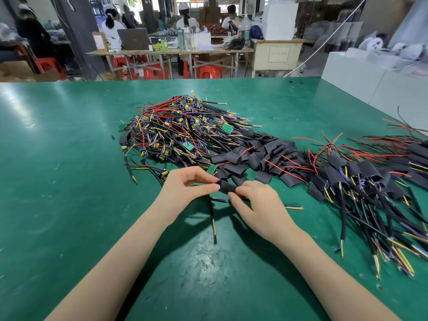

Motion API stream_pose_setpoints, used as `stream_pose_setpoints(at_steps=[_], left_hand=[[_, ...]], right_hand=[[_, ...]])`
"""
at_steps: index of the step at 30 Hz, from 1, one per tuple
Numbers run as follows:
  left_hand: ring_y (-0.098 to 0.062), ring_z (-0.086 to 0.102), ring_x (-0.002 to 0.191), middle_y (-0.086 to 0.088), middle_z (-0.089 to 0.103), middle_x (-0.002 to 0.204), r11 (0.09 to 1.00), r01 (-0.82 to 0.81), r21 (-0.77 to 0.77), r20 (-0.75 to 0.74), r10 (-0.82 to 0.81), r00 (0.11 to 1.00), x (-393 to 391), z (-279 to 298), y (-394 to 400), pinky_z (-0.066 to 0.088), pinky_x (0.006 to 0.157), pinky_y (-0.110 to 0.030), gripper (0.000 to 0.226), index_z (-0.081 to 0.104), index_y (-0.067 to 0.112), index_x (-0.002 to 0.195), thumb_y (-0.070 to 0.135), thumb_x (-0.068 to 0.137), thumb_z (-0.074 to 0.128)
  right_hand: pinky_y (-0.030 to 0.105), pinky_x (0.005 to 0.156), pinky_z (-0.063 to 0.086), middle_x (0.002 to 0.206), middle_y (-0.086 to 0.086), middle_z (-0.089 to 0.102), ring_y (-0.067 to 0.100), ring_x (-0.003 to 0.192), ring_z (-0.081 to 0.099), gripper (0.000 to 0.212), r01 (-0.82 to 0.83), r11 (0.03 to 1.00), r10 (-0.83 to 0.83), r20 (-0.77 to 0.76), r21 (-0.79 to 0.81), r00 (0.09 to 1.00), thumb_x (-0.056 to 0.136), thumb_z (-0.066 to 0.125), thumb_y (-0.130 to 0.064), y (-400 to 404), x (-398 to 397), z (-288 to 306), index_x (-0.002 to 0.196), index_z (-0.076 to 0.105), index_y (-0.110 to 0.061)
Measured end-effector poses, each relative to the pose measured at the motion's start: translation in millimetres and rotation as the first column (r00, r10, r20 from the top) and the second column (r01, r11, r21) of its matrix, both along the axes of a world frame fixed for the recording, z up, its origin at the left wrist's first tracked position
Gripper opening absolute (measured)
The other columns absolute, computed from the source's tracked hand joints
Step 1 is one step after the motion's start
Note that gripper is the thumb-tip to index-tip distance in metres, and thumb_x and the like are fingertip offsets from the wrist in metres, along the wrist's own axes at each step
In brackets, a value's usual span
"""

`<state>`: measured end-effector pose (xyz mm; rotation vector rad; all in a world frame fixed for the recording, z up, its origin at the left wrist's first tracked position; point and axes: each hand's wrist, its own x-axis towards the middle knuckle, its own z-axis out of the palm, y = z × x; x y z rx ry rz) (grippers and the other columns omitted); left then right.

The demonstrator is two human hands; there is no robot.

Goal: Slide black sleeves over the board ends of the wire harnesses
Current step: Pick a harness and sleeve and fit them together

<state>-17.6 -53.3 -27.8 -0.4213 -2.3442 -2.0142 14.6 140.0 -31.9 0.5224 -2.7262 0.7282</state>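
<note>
Green bench (69,205) | left hand (183,188) fingers pinch red wire (214,181) | right hand (257,202) fingers pinch black sleeve (227,187)

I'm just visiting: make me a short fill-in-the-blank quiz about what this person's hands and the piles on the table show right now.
1. Both hands, the left hand and the right hand, hold one black ____ between them.
2. The table surface is ____ in colour.
3. The loose empty sleeves lie to the ____ of the unsleeved harness pile.

Missing words: sleeve; green; right
</note>
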Motion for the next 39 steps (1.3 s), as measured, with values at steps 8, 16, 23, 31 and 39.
stream_pose_setpoints(at_steps=[8,16,23,31,39], left_hand=[[-0.003,0.066,0.071,0.001,0.077,0.085,0.998,-0.026,0.063,0.035,0.024,0.999,1.5,2.6,-1.4,0.049,0.068,-0.013,0.019,0.080,0.023,0.078,0.005,0.079,0.077],[-0.002,0.064,0.065,0.006,0.075,0.074,1.000,-0.006,0.007,0.022,0.005,1.000,2.3,4.5,-1.7,0.048,0.066,-0.011,0.019,0.080,0.024,0.079,0.006,0.080,0.076],[-0.005,0.068,0.079,0.005,0.077,0.085,0.994,-0.034,-0.107,-0.092,0.025,0.995,2.3,3.1,1.3,0.053,0.075,-0.020,0.019,0.079,0.025,0.081,0.006,0.081,0.076],[-0.006,0.062,0.107,0.015,0.071,0.107,0.970,-0.175,-0.169,-0.308,0.116,0.944,-0.5,7.4,0.3,0.044,0.093,-0.027,0.022,0.072,0.030,0.101,0.020,0.082,0.076],[0.002,0.065,0.083,0.008,0.075,0.089,0.976,-0.185,0.115,-0.046,0.191,0.980,-2.7,7.7,-2.8,0.047,0.075,-0.010,0.010,0.074,0.011,0.090,0.004,0.086,0.068]], right_hand=[[0.039,0.073,0.044,0.077,0.004,0.063,0.023,0.077,0.056,0.029,0.009,0.993,-0.010,-0.003,-0.118,1.000,0.092,0.058,-0.034,-0.8,-1.0,-1.2,0.080,0.068,-0.010],[0.038,0.070,0.046,0.072,0.001,0.064,0.018,0.069,0.056,0.025,0.026,0.983,-0.025,0.011,-0.183,1.000,0.090,0.064,-0.034,0.0,0.0,-3.0,0.075,0.070,-0.014],[0.034,0.065,0.045,0.063,0.002,0.060,0.019,0.061,0.054,0.026,0.051,0.964,-0.043,0.037,-0.260,0.998,0.086,0.070,-0.032,1.1,-1.3,-5.6,0.068,0.065,-0.013],[0.033,0.064,0.045,0.065,0.000,0.064,0.016,0.061,0.056,0.022,0.115,0.919,-0.214,-0.229,-0.378,0.950,0.087,0.070,-0.023,37.9,-10.3,15.7,0.068,0.067,-0.012],[0.038,0.061,0.045,0.077,0.025,0.065,0.045,0.071,0.063,0.034,0.815,0.517,-0.853,-0.238,-0.263,0.464,0.087,0.062,-0.040,128.5,-9.3,23.2,0.081,0.072,-0.008]])
